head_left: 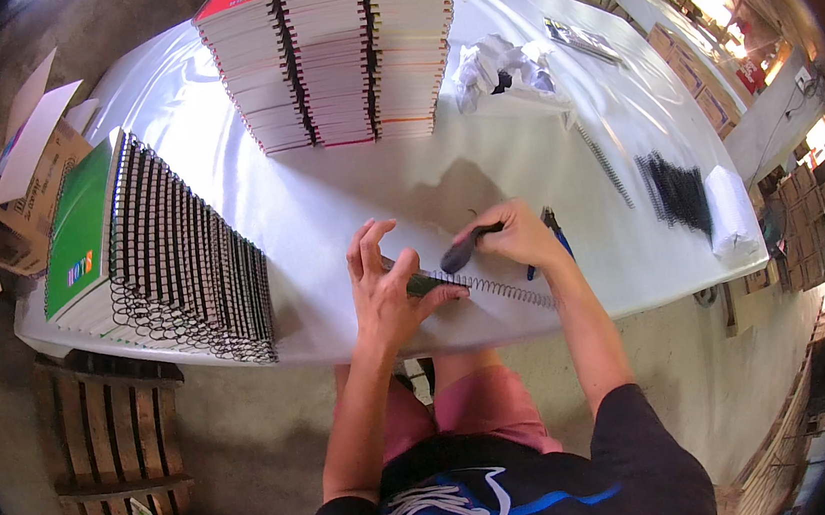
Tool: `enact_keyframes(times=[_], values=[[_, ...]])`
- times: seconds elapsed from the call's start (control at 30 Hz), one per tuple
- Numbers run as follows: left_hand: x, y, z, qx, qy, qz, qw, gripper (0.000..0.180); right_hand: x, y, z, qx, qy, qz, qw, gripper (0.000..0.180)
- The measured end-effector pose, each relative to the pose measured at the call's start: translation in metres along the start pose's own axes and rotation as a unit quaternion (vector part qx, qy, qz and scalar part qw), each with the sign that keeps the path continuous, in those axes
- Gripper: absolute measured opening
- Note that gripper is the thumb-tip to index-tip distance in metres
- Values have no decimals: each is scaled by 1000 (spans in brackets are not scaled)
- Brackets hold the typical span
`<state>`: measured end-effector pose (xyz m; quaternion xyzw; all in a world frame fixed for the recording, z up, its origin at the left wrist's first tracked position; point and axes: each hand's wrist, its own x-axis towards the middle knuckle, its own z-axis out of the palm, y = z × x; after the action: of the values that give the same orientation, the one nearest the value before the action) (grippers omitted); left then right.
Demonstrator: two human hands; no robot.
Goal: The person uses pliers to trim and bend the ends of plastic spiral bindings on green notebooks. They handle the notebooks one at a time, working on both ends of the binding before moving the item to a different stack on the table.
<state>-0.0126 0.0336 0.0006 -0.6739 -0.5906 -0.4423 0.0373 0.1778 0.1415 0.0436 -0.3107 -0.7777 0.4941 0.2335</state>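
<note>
Near the front edge of the table, my left hand point(381, 296) grips a notebook point(421, 283) seen nearly edge-on, dark green where it shows. The hand covers much of it. A metal-looking spiral coil point(501, 289) runs along its edge and sticks out to the right. My right hand point(523, 236) is closed on a black tool with a rounded end point(459, 256); its exact kind I cannot make out. That rounded end is close above the coil, beside my left thumb. Blue-handled pliers point(557, 230) lie by my right wrist, partly hidden by it.
Green-covered spiral notebooks point(83, 232) form a stack at the left. Tall book stacks point(327, 65) stand at the back. Crumpled white plastic point(506, 72), a loose coil point(604, 165), a bundle of black coils point(675, 192) and a white roll point(733, 212) lie rightward. A wooden chair point(114, 430) stands below left.
</note>
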Motion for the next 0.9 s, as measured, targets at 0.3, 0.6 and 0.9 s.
enact_keyframes(times=[0.3,0.6,0.9], values=[[5,-3,1,-16,27,-43,999,68,0,-2,25,275,69,-60,957,31],[7,-22,13,-212,43,-153,964,86,12,-22,28,14,7,-55,998,28],[5,-38,23,-253,37,-161,953,99,42,9,31,11,46,21,999,25]])
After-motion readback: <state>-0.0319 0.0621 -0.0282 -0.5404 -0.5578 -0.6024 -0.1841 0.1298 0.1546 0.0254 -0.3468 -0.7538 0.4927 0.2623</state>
